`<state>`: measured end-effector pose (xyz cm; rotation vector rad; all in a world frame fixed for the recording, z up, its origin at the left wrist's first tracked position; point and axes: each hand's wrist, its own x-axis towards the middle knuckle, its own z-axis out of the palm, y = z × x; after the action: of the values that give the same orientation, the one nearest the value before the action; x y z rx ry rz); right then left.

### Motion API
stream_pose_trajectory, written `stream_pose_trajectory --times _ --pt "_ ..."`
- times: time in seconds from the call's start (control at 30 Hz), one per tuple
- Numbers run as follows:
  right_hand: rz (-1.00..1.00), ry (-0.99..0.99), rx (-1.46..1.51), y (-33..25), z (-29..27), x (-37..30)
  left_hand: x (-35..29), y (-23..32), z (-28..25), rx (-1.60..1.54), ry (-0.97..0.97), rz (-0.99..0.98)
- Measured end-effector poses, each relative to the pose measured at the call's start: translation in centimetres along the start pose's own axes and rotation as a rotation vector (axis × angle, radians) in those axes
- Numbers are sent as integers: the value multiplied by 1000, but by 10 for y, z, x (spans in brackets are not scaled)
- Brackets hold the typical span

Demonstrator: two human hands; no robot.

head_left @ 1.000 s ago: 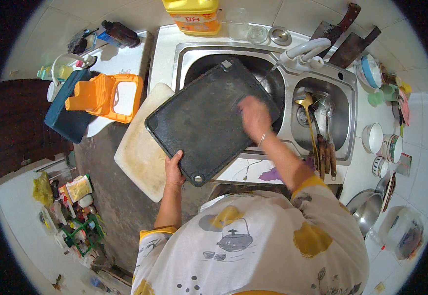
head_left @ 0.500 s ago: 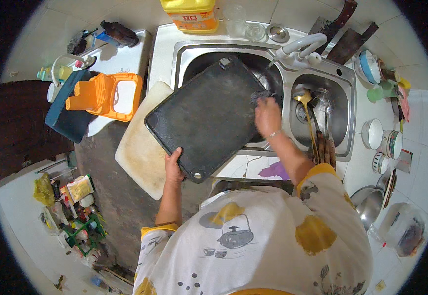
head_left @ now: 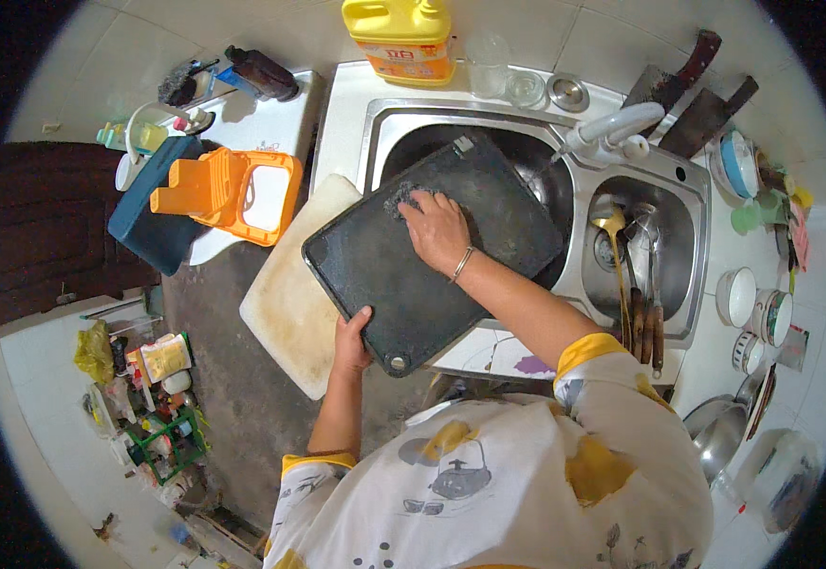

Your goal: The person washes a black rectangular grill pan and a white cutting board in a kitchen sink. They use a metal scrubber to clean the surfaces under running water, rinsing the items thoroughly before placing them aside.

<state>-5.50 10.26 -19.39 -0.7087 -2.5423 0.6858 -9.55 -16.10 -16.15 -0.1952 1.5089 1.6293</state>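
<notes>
I've got the black cutting board partly over the sink basin, long axis 8-to-2, left hand gripping its 7 o'clock edge; right hand pinches a scouring pad, 10 o'clock from palm.

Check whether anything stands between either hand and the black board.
Nothing visible separates the left hand from the black board it grips; a dark scrubber lies between the right hand and the board.

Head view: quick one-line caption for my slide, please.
Right hand presses a scrubber to a black board, held by the left hand partly over the sink.
</notes>
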Motion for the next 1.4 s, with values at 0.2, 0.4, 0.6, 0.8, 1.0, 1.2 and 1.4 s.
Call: stream_pose_trajectory --times 0.2,0.4,0.6,0.8,1.0,1.2,1.4 --pt "364 139 -178 81 -10 49 5 -2 -6 -1 7 20" --pt "-174 99 100 -59 8 -16 1 -4 -4 -26 -17 2" --pt "345 183 -296 92 -4 47 7 -2 -5 -6 -10 9" --pt "-218 71 -9 -73 4 -19 -4 1 -2 -94 -2 16" --pt "166 286 -231 62 3 49 3 -1 -10 -77 -5 -1" --pt "-232 44 86 -106 24 -11 2 -1 -5 -68 -9 -16" --pt "185 238 -302 109 4 47 -1 -1 1 -72 -1 50"
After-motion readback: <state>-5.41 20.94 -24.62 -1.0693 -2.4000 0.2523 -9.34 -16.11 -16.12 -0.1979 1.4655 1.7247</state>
